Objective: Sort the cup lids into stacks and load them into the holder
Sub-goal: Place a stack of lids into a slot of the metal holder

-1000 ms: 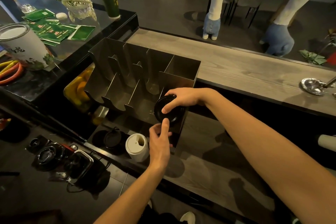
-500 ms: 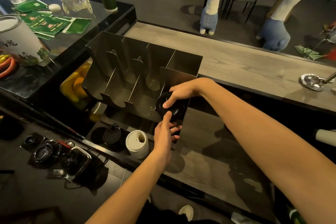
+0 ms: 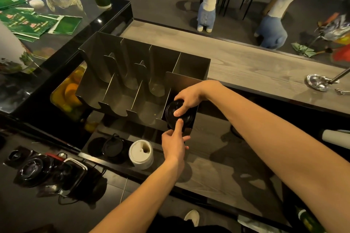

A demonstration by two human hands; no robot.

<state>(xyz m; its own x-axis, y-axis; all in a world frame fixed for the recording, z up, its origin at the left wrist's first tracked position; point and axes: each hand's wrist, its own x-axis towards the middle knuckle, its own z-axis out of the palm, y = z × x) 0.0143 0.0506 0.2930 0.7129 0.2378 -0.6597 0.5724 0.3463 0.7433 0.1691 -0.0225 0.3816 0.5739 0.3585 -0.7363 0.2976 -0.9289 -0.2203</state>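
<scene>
at the front of the holder's rightmost slot, the right hand's fingertips (image 3: 177, 112) curl over the upper rim of the black lids (image 3: 171, 114) and grasp them from above. the left index finger (image 3: 179, 124) lies straight against their near edge, pressing. the other left fingers fold loosely and hold nothing.

behind the fingers, the right hand (image 3: 187, 98) reaches in from the wooden counter side, and the left hand (image 3: 173, 143) comes up from below.

the lids stand on edge inside that slot of the metal holder (image 3: 132, 66), faces toward the camera. how many are nested i cannot tell.

thin moulded plastic like this is probably light, springy and slick. a nested stack may fan out or slide apart if squeezed across its faces. taking it by the rim, with one finger steadying the front, looks like the safer hold.

further out on the dark lower shelf stand a white lid stack (image 3: 141, 154) and, just beside it, a flat black lid (image 3: 112, 146). well apart to the left lie more dark lids (image 3: 35, 169), not yet loaded.
</scene>
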